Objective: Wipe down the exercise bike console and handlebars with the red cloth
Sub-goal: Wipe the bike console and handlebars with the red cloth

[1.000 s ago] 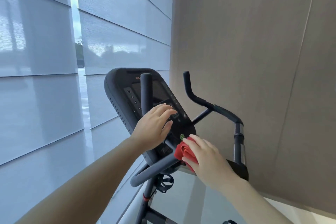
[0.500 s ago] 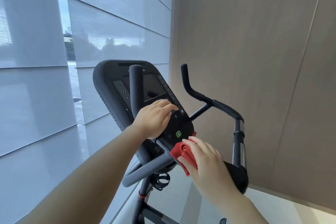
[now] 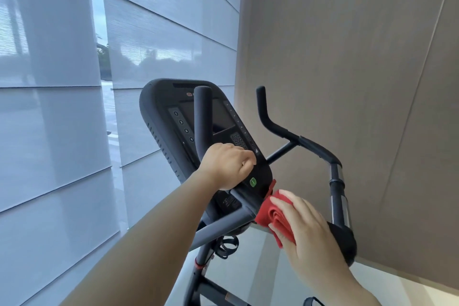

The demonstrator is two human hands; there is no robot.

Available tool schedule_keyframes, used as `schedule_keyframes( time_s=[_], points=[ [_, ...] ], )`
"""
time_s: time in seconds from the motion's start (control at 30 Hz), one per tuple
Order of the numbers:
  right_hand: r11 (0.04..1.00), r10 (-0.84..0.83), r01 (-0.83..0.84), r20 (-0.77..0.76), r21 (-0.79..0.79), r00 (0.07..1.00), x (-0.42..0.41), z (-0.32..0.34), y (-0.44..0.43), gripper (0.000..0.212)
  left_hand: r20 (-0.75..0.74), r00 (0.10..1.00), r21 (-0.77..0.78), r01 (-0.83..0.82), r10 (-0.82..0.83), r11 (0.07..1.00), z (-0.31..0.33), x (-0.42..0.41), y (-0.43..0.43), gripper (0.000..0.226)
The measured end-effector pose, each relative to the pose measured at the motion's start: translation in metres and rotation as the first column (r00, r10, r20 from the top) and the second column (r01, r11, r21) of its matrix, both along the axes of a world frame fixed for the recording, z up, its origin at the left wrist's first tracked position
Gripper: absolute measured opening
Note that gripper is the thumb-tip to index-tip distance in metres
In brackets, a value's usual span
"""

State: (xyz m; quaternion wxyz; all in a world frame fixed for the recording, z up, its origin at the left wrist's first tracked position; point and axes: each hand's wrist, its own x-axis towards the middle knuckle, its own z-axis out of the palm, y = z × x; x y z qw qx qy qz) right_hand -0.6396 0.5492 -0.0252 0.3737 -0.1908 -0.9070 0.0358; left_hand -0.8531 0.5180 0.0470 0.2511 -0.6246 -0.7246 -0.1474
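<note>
The console [image 3: 198,131] is steadied by the closed, empty left hand [image 3: 227,166]; the red cloth [image 3: 275,216], gripped in the right hand [image 3: 308,233], is pressed firmly along the lower edge.

Your left hand [image 3: 227,166] rests on the console [image 3: 173,117]; just right and below it, your right hand [image 3: 310,228] presses the cloth [image 3: 272,213] on the handlebar [image 3: 223,227], beneath the console's lower corner

One exercise bike console [image 3: 173,117]. Two upright handlebar grips: one near [image 3: 202,119], one farther right [image 3: 261,104]. One red cloth [image 3: 275,216]. Two hands: the left hand [image 3: 227,166] and the right hand [image 3: 308,233]. One green button [image 3: 252,182] on the console. One bottle cage [image 3: 227,246] below.
</note>
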Motion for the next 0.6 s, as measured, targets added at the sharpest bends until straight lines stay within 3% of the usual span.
schedule_keyframes(
  time_s=[0.17, 0.27, 0.33, 0.47, 0.6],
  points=[
    [0.987, -0.073, 0.078, 0.043, -0.142, 0.996, -0.017, 0.013, -0.004, 0.047, 0.012, 0.995, 0.027, 0.096, -0.096, 0.995, 0.000, -0.007, 0.002, 0.037],
    [0.982, -0.124, 0.116, -0.046, -0.150, 0.991, -0.020, 0.012, -0.016, 0.053, 0.009, 0.978, 0.063, 0.209, -0.210, 0.976, 0.004, -0.009, -0.002, 0.032],
    [0.976, -0.156, 0.139, -0.090, -0.168, 0.984, -0.035, 0.015, -0.024, 0.051, -0.074, 0.957, 0.082, 0.285, -0.280, 0.955, 0.014, -0.020, -0.008, 0.031],
    [0.966, -0.259, 0.258, -0.032, -0.022, 0.965, -0.082, 0.028, -0.033, 0.038, -0.201, 0.905, 0.123, 0.403, -0.375, 0.907, 0.037, -0.048, -0.026, 0.029],
    [0.932, -0.357, 0.357, -0.019, 0.068, 0.934, -0.089, 0.023, -0.040, 0.042, -0.301, 0.844, 0.160, 0.504, -0.444, 0.849, 0.043, -0.078, -0.043, 0.027]
  ],
)
